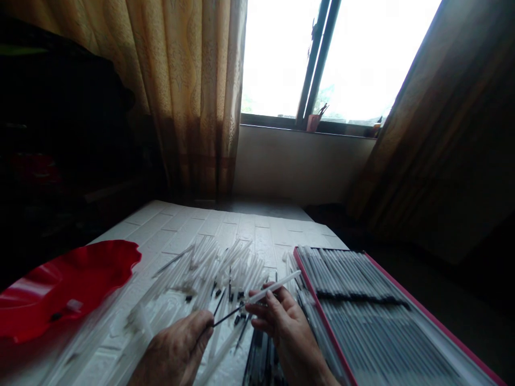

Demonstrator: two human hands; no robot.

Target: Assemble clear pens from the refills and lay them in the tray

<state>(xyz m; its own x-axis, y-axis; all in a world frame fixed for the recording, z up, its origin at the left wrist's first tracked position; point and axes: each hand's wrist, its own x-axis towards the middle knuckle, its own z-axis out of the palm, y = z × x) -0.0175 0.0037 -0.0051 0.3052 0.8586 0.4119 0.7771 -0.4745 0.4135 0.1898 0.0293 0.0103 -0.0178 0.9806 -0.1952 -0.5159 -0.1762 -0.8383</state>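
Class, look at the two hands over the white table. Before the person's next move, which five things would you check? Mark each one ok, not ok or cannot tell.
1. The left hand pinches the thin dark rod in its fingers: ok.
2. The right hand grips the clear tube: ok.
3. The rod and the tube lie roughly in one line: ok.
4. The rod's tip has met the tube's open end: cannot tell, as the joint is blurred.
5. The pile of loose tubes lies just ahead of both hands: ok.
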